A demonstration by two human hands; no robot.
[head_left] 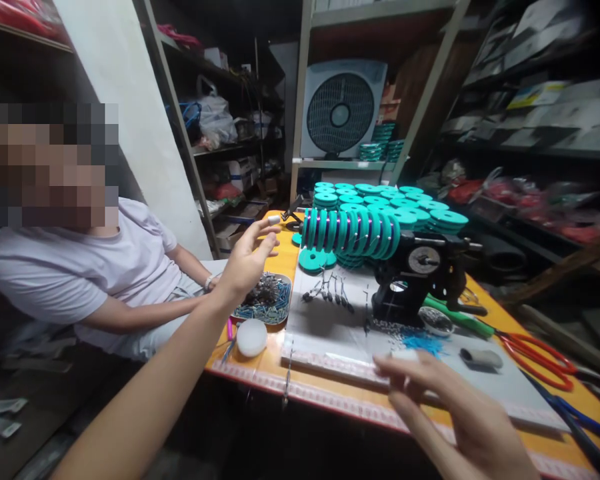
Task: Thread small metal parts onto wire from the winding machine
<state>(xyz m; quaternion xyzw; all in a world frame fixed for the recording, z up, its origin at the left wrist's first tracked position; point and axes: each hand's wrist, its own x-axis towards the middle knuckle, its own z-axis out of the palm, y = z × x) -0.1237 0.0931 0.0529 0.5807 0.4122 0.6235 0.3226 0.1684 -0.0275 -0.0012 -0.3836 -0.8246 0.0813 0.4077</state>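
My left hand point(253, 255) is raised over the orange table, its fingers apart and nothing in them, a white cover on one fingertip. It is left of a row of teal spools point(351, 233) mounted on a black winding machine point(405, 273). Beneath it is a tray point(270, 300) of small metal and blue parts. My right hand point(445, 407), also with a white fingertip cover, hovers at the table's front with fingers apart, holding nothing. Several small dark pieces with wires point(330, 293) lie on the grey board point(325, 333).
A person point(130, 267) sits at the left. Stacked teal spools point(375, 197) stand behind the machine, and a fan point(340, 113) is on a shelf. Red-handled scissors point(543, 360), a grey tube point(481, 359), blue bits point(423, 342) and a white round container point(251, 337) lie on the table.
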